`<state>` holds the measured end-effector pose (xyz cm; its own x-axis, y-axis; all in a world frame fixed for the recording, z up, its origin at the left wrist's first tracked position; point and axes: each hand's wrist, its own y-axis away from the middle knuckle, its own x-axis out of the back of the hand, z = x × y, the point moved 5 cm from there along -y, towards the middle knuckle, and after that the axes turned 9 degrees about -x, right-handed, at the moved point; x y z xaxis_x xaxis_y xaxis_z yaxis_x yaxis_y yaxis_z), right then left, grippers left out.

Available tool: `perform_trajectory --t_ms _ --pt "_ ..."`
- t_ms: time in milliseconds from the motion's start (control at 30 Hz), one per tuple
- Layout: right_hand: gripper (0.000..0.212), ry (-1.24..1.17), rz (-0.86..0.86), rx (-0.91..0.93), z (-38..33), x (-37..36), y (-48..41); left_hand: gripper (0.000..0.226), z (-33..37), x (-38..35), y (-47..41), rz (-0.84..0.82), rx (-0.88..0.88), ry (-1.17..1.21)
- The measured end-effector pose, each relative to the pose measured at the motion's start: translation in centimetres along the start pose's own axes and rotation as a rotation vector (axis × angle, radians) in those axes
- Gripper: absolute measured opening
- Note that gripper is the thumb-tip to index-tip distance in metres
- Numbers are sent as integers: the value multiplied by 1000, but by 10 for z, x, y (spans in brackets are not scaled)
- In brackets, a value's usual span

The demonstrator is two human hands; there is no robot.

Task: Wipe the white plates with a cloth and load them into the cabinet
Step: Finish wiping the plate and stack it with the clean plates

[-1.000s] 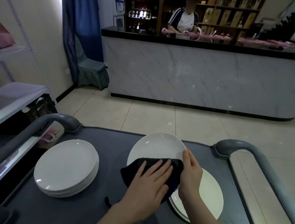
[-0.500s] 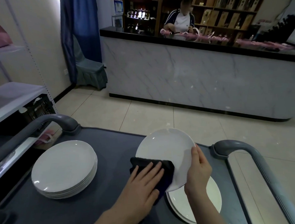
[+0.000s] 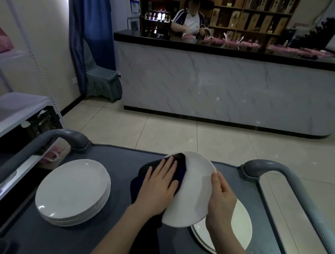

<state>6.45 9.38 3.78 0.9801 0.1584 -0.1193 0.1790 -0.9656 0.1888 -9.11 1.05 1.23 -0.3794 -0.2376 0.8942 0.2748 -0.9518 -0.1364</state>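
I hold a white plate tilted up on edge above the grey cart top. My right hand grips its right rim. My left hand lies flat with straight fingers on a dark cloth, pressing it against the plate's left side. The cloth hangs down below my left wrist. A stack of several white plates sits on the cart at the left. Under my right hand lie more white plates, partly hidden.
The cart has grey handles at the left and right. A white shelf unit with a dark crate stands to the left. Across the tiled floor runs a marble-fronted counter with a person behind it.
The plate has tipped up steeper and turned. My left hand slid the cloth up to the plate's upper left edge. My right hand moved lower on the right rim.
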Motion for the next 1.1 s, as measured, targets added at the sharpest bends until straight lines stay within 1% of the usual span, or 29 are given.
perform_trajectory --t_ms 67,167,267,333,367,400,500,600,700,833,933,1100 --pt "24 -20 25 23 -8 5 -5 59 -6 -1 12 18 0 -3" --pt "22 -51 68 22 -13 8 -12 57 2 -9 35 2 -80 20" --pt "21 -74 104 -4 -9 9 -15 57 27 -16 58 0 -150 44" --pt "22 -66 105 -20 -5 6 -14 58 45 -17 65 43 -213 50" --pt "22 -52 94 -22 -4 3 -12 59 50 -16 63 47 -212 56" --pt "21 -37 80 -18 -2 0 -10 60 52 -14 59 56 -199 58" --pt "23 3 36 14 0 -8 -3 61 47 -13 43 13 -169 60" --pt "24 38 -35 43 -1 -15 5 58 34 -7 23 36 -122 59" --pt "26 92 -119 71 -4 -19 14 61 17 -4 7 58 -63 66" --pt "31 195 -227 96 -11 -17 18 61 -3 2 4 91 -70 56" --pt "33 258 -300 112 -18 -15 15 63 -8 5 10 153 -90 33" --pt "41 351 -412 171 -36 -17 14 63 -5 14 15 317 -102 23"
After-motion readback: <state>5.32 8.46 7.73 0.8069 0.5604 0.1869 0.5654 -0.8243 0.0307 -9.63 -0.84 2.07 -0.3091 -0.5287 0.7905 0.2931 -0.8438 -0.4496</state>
